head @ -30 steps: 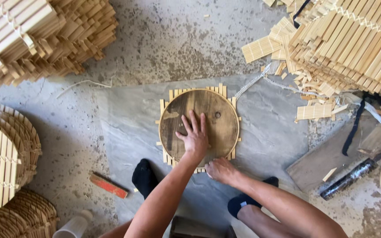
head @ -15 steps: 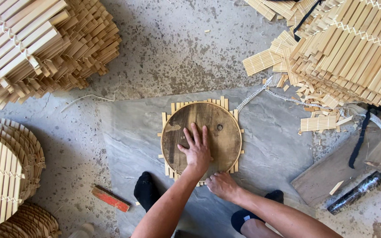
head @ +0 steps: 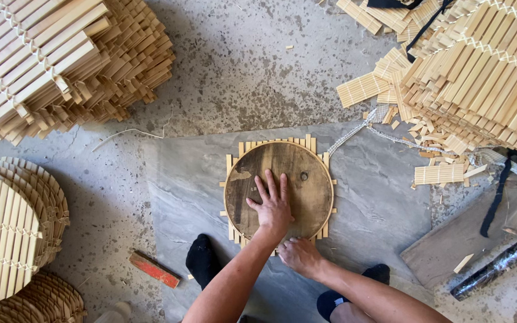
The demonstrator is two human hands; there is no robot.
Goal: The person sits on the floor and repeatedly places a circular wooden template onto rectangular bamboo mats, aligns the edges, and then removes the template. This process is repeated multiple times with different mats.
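Note:
A dark round wooden disc (head: 306, 179) lies on a square mat of bamboo slats (head: 277, 143), whose ends stick out around its rim. My left hand (head: 273, 208) rests flat on the disc with its fingers spread. My right hand (head: 299, 256) is curled at the disc's near edge, touching the mat ends there. What its fingers hold, if anything, is hidden. Both lie on a grey sheet (head: 181, 179) on the floor, between my feet in black socks (head: 201, 260).
Piles of slat mats stand at the top left (head: 61, 66) and top right (head: 486, 78). Round trimmed mats (head: 7, 227) are stacked at the left. A red flat tool (head: 154, 269) lies near my foot. Offcuts (head: 438, 173), black straps and a dark roll (head: 492, 269) lie on the right.
The view has shifted, so the disc sits lower in the frame. My left hand stays flat on the disc and my right hand stays at its near edge.

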